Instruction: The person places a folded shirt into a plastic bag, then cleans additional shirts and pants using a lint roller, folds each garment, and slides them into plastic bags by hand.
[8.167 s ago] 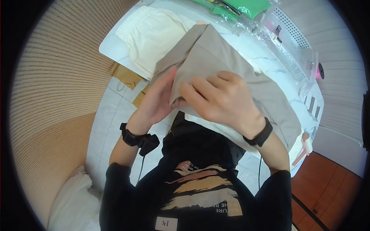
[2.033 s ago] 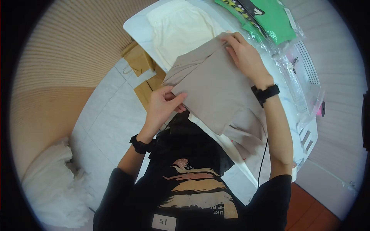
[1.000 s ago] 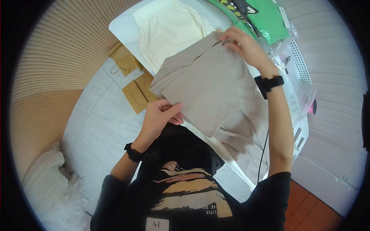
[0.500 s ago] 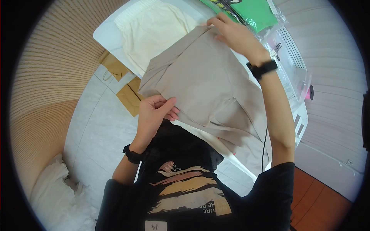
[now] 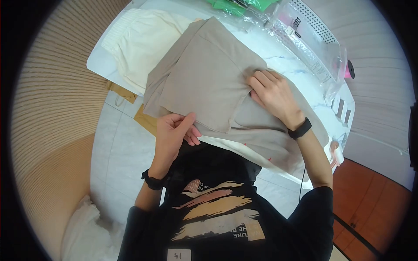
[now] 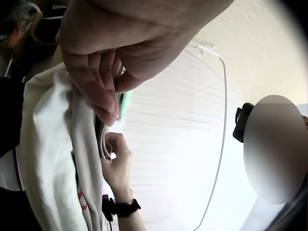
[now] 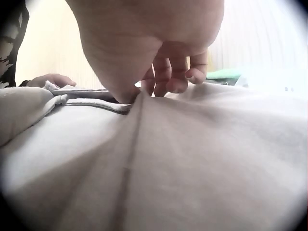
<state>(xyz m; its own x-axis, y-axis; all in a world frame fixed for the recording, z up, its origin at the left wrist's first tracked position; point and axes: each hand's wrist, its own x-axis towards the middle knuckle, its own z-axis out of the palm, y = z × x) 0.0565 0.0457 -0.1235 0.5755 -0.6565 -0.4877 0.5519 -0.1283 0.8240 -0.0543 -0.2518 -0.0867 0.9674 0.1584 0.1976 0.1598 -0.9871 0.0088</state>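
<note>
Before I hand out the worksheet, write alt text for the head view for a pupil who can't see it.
A person's left hand and right hand pinch a grey cloth on a white table, with a cream garment at picture left.

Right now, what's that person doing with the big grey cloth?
Someone is handling the grey cloth with two bare hands. The left hand pinches its near edge, and the right hand pinches it further along. The cloth is partly folded over itself, with wrinkles and layers showing, and it looks as if it is being arranged. Beside it, a cream garment with a gathered waistband lies on the white table.
</note>
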